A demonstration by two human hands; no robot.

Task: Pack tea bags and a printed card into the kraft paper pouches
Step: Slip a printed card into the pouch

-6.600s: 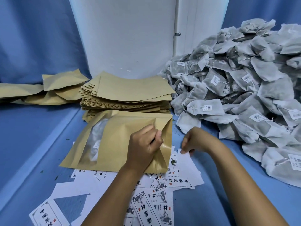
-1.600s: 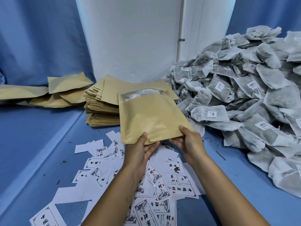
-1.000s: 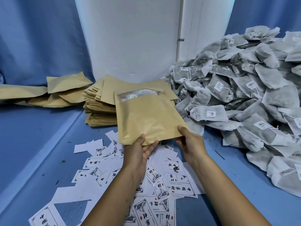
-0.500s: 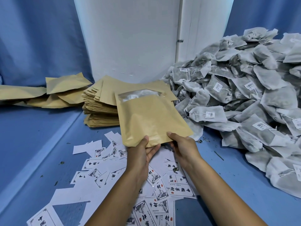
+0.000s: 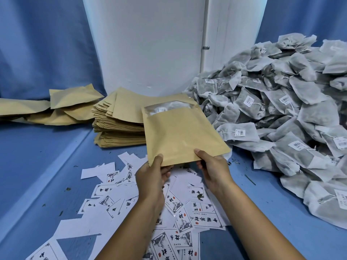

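Observation:
I hold a kraft paper pouch (image 5: 180, 134) above the blue table, its near edge pinched between both hands. My left hand (image 5: 153, 177) grips the near left corner, thumb on top. My right hand (image 5: 213, 168) grips the near edge further right, thumb on top. White tea bags show through the clear strip at the pouch's far end. Printed cards (image 5: 202, 219) lie scattered on the table under my hands. A large heap of grey tea bags (image 5: 285, 117) fills the right side.
A stack of flat empty kraft pouches (image 5: 120, 119) stands just behind the held pouch. Several filled pouches (image 5: 62, 106) lie at the far left. A white wall panel (image 5: 146, 44) and blue curtains close off the back. Tea crumbs dot the blue table (image 5: 37, 152).
Since 6.6 s ago the pouch was turned from lying flat leftward to pointing away from me. In the last second my right hand slid left along the near edge; the pouch stayed put.

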